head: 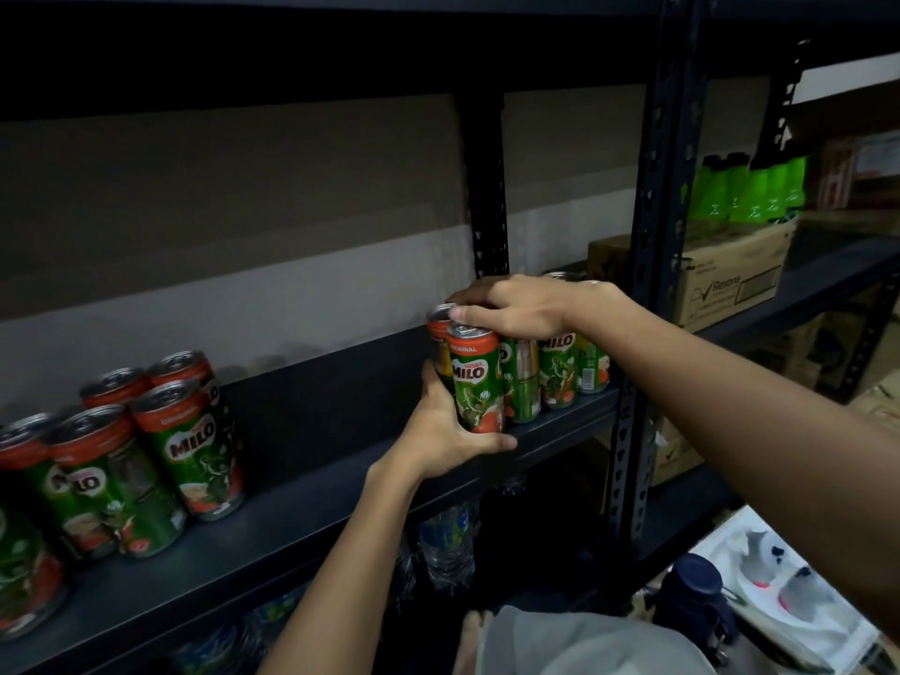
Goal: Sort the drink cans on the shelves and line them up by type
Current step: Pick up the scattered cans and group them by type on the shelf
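My left hand [440,433] gripped a Milo can [476,382] at the shelf's [316,431] front edge; my right hand [511,309] curled over neighbouring can tops [440,314], near the right end.

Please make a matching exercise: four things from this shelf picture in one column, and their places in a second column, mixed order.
1. Milo can
2. can group
3. green bottles
4. water bottles

A. on a carton, far right
B. shelf below
C. between both hands
D. left on the shelf

Pairs: 1-C, 2-D, 3-A, 4-B
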